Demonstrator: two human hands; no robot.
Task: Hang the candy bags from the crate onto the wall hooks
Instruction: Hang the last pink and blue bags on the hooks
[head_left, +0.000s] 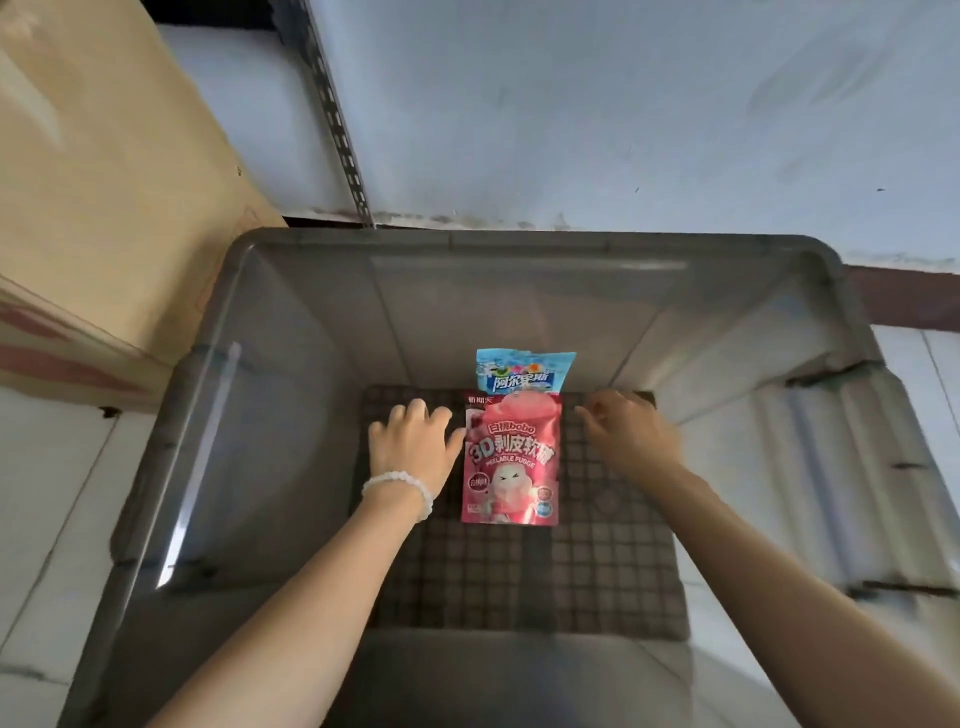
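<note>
In the crate (311, 364): two candy bags on the gridded floor, toward the far wall, well below the rim.
Pink bag (511, 462): flat, face up, between the two hands; far edge overlapping the near part of the blue bag.
Blue bag (524, 371): partly tucked under the pink one, far end against the far wall.
Left hand (413, 441): fingers spread and relaxed, thumb just touching the left edge of the pink bag; nothing held.
Right hand (631, 431): grip empty, fingers loosely bent, just beside the right edge, apart from it.
Risk, slipping: glossy, flat film against the floor; likely hard to lift by an edge with fingertips alone.
Risk, dragging: overlap could pull the blue bag along or shove it aside.
Risk, hang hole: top seam easily creased or torn if pinched hard.
Wall hooks: out of view, so reach unknown.
</note>
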